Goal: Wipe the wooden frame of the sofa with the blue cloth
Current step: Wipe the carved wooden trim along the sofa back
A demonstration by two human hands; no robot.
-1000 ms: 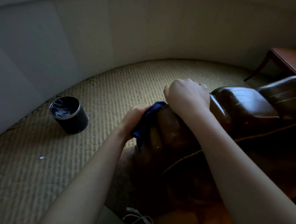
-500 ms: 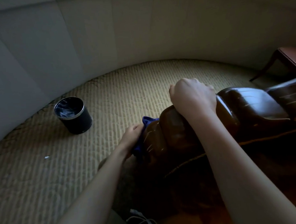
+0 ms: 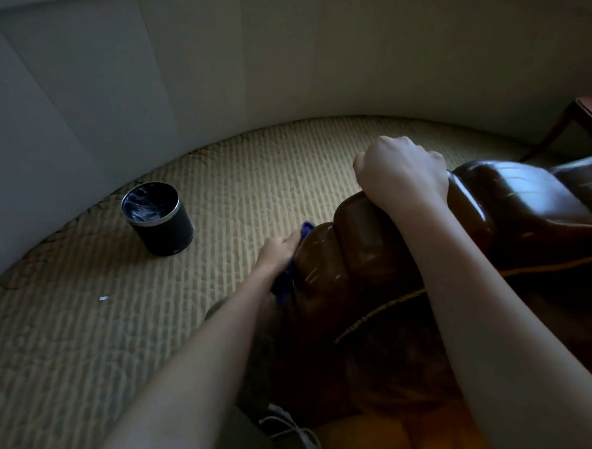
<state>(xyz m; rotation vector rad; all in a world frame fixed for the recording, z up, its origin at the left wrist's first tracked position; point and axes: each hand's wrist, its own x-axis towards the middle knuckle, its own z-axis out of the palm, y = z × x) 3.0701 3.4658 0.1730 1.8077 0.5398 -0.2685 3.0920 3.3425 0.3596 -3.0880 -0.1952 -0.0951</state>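
The blue cloth point(image 3: 285, 279), clutched in the left hand point(image 3: 277, 254), has been drawn down the wooden frame point(image 3: 367, 241), steadied by the right hand point(image 3: 401, 170) clenched on it, so its outer side is judged nearly wiped.

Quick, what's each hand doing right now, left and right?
Left hand: holds the blue cloth against the side of the wooden frame.
Right hand: fingers curled over the frame's top, gripping it.

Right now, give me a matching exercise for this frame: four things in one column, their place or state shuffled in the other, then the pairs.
Things:
1. left hand
2. right hand
3. black bin
4. blue cloth

Places or states:
A. stands on the carpet near the wall
B. pressed against the side of the wooden frame
C. rests on top of the frame, fingers curled
D. holds the cloth

Pairs: 1-D, 2-C, 3-A, 4-B
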